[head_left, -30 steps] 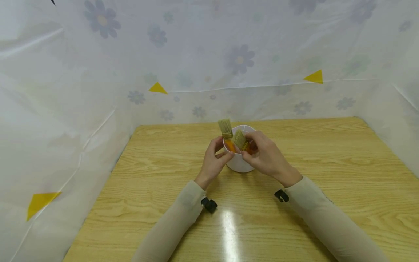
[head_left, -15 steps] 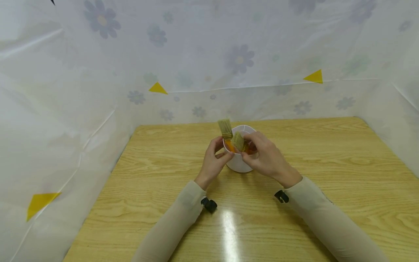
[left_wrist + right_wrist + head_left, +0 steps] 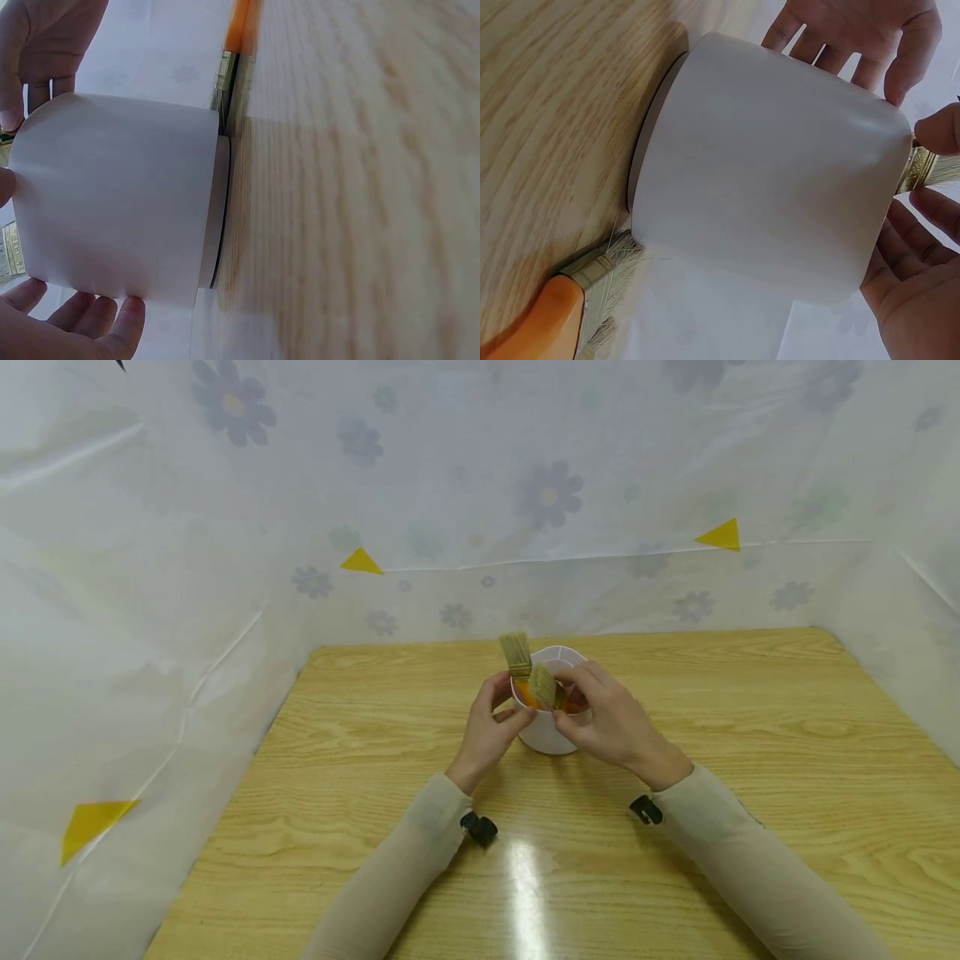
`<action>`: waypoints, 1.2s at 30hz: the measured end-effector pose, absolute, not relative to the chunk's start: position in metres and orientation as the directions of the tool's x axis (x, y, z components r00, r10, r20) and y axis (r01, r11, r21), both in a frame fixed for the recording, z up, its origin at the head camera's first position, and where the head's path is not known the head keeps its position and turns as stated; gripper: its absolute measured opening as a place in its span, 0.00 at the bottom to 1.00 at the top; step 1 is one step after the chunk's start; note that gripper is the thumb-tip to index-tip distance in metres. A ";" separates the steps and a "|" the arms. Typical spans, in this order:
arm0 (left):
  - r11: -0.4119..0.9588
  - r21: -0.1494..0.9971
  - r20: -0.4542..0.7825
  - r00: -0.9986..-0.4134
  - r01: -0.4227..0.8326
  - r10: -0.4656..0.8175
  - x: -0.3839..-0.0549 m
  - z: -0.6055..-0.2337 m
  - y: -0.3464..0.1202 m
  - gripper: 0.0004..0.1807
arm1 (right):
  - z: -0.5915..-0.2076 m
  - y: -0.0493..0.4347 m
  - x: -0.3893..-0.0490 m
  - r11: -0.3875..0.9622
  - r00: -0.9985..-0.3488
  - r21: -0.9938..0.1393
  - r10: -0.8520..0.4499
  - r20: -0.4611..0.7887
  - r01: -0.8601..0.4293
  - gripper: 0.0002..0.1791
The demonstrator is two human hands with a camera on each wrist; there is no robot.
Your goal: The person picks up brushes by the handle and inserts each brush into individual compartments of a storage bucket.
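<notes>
A white cylindrical holder stands upright on the table. My left hand grips its left side, fingers around the wall and thumb near the rim. One paintbrush leans in the holder beside those fingers, pale bristles up. At the front rim my right hand pinches a second paintbrush near its metal band, with bristles tilted up and left. The lower part of that brush is hidden by the hand. Another orange-handled paintbrush lies on the table beside the holder's base in the right wrist view.
The wood-grain table spreads on both sides of the holder. Behind it rises a white flowered sheet with yellow tape triangles. A white sheet wall also borders the left side.
The bristles of the paintbrush in my right hand have swung slightly to the left, and the brush has turned a little. My left hand and the holder stay in place.
</notes>
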State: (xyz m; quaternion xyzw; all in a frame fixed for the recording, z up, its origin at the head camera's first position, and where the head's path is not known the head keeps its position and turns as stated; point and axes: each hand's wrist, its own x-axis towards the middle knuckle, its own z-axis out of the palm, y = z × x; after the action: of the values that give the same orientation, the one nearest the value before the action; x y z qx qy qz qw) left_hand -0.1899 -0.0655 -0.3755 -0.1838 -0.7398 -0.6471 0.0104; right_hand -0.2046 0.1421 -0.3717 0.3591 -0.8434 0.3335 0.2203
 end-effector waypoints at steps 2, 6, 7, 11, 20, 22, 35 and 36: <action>0.098 0.954 0.249 -0.933 0.282 0.258 -0.190 -0.375 -0.066 0.32 | -0.371 0.142 -0.204 0.518 -0.644 -0.405 -0.460 0.611 -0.754 0.25; 0.099 0.956 0.244 -0.935 0.276 0.256 -0.189 -0.375 -0.066 0.33 | -0.371 0.142 -0.204 0.514 -0.644 -0.407 -0.461 0.611 -0.755 0.26; 0.099 0.956 0.244 -0.935 0.276 0.257 -0.189 -0.375 -0.066 0.33 | -0.371 0.142 -0.203 0.513 -0.644 -0.408 -0.461 0.611 -0.755 0.26; 0.100 0.957 0.240 -0.935 0.274 0.261 -0.189 -0.374 -0.065 0.33 | -0.370 0.142 -0.203 0.504 -0.641 -0.414 -0.459 0.615 -0.758 0.27; 0.100 0.960 0.228 -0.939 0.261 0.257 -0.189 -0.375 -0.066 0.33 | -0.369 0.145 -0.203 0.482 -0.627 -0.418 -0.447 0.638 -0.770 0.26; 0.099 0.961 0.225 -0.940 0.257 0.256 -0.189 -0.375 -0.066 0.33 | -0.369 0.146 -0.203 0.481 -0.627 -0.420 -0.446 0.638 -0.770 0.25; 0.101 0.963 0.220 -0.944 0.251 0.245 -0.189 -0.374 -0.065 0.33 | -0.367 0.155 -0.202 0.493 -0.616 -0.402 -0.422 0.665 -0.772 0.22; 0.101 0.963 0.218 -0.945 0.248 0.244 -0.189 -0.374 -0.065 0.33 | -0.366 0.156 -0.202 0.492 -0.615 -0.402 -0.422 0.666 -0.772 0.22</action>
State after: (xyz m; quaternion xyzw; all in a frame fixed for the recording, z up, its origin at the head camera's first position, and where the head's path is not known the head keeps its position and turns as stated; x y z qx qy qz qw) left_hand -0.1893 -0.0652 -0.3738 -0.1659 -0.7420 -0.6496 0.0017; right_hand -0.2024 0.1559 -0.3663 0.3610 -0.8270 0.3516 0.2492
